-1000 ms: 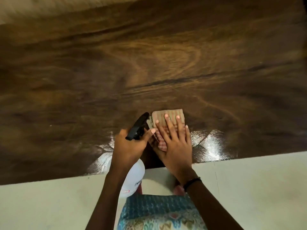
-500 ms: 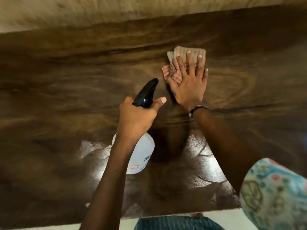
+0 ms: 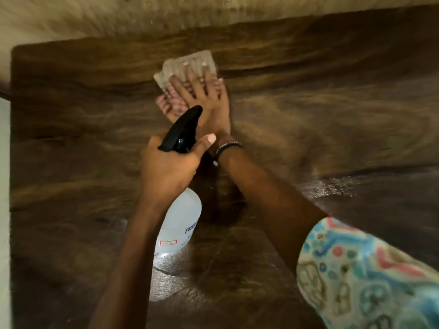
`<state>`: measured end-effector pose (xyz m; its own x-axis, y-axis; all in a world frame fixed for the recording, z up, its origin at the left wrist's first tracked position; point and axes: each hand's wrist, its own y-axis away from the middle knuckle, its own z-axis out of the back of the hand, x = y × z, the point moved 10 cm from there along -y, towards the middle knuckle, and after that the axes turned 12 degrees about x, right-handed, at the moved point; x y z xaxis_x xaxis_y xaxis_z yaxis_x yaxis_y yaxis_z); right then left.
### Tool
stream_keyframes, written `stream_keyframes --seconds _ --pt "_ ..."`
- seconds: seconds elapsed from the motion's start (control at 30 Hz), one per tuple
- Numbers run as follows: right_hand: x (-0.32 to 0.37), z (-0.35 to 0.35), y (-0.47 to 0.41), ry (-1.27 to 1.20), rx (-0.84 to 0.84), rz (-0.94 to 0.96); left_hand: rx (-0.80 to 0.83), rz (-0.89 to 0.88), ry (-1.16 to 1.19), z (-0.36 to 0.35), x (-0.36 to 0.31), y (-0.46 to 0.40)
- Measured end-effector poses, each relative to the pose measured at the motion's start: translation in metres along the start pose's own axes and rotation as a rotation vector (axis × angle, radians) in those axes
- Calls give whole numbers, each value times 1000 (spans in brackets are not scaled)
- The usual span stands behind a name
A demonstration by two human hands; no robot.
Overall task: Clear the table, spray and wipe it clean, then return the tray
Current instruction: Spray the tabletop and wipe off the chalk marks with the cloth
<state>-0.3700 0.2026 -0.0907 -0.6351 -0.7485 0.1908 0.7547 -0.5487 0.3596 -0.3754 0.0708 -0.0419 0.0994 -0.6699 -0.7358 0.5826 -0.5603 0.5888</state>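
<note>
While the right grip point(image 3: 204, 100) lies flat with straight fingers pressed on the folded cloth point(image 3: 187, 67), the left grip point(image 3: 169, 169) is clenched round the neck of the spray bottle point(image 3: 180, 222), thumb lying beside the black trigger head point(image 3: 183, 131). The cloth sits on the dark wooden desk point(image 3: 332, 110) close to its far edge, nearer the far left corner than the right, and it shows under and beyond the right fingertips, with a pink checked part sticking out at the thumb side. The bottle hangs below the left grip, its clear body pointing back toward the near edge and its nozzle pointing at the right wrist, which wears a dark bracelet point(image 3: 228, 148). Whether the bottle touches the desk cannot be told. Wet, shiny patches lie on the desk toward the near edge beneath the bottle and toward the right edge. A patterned sleeve point(image 3: 368, 276) covers the right upper arm.
</note>
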Motion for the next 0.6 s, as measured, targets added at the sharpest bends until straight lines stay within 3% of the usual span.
stream_keyframes --seconds 0.13,0.23,0.3,0.47,0.6 --pt "39 -29 51 61 44 243 46 41 -36 -1 15 16" --pt "10 -40 80 64 12 316 96 83 -32 -8 22 33" --pt "-38 -35 92 35 -57 227 111 100 -22 -14 26 43" --pt "-151 -27 143 -42 -173 -196 127 88 7 -23 30 76" --pt "-147 -47 190 -159 -202 -475 114 89 28 -25 41 101"
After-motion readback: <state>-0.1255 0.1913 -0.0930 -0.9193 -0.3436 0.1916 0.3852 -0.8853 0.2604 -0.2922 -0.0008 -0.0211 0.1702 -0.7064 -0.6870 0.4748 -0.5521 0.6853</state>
